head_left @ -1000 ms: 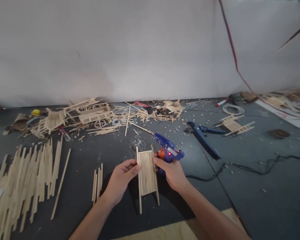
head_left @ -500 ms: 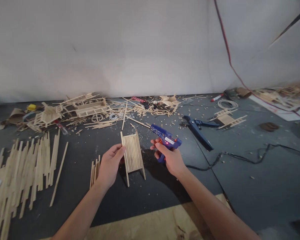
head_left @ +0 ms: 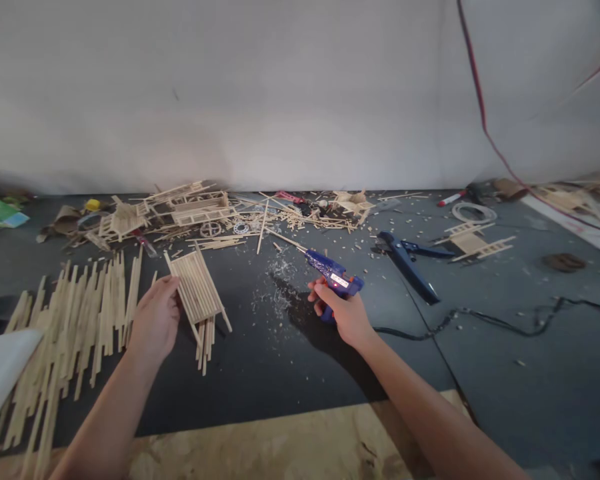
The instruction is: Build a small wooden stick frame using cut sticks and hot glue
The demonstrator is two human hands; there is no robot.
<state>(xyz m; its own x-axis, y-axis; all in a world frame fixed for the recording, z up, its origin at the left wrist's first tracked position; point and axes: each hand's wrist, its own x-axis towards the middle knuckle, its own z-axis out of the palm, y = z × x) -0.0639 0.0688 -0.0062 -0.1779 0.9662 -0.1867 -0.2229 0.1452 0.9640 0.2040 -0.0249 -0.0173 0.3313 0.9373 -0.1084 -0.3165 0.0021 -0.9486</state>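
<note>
My left hand (head_left: 156, 313) pinches the left edge of a small slatted panel of wooden sticks (head_left: 197, 287), which has longer rails along its two sides. The panel is tilted and overlaps a few short sticks (head_left: 206, 343) below it. In my right hand (head_left: 343, 310) is a blue glue gun (head_left: 330, 272), gripped by its handle, with its nozzle pointing left and away from me. A small red light glows on the gun's side. White glue strings and crumbs (head_left: 280, 287) lie on the dark tabletop between my hands.
Many long sticks (head_left: 75, 313) lie at the left. Stick models (head_left: 190, 210) and offcuts line the wall. Right of the glue gun are blue cutters (head_left: 410, 267), a small stick frame (head_left: 473, 241), a tape-like ring (head_left: 474, 213) and a black cord (head_left: 500, 323).
My left hand has carried the slatted panel to the left, over the short sticks. My right hand still holds the glue gun in nearly the same place. The view has shifted slightly left.
</note>
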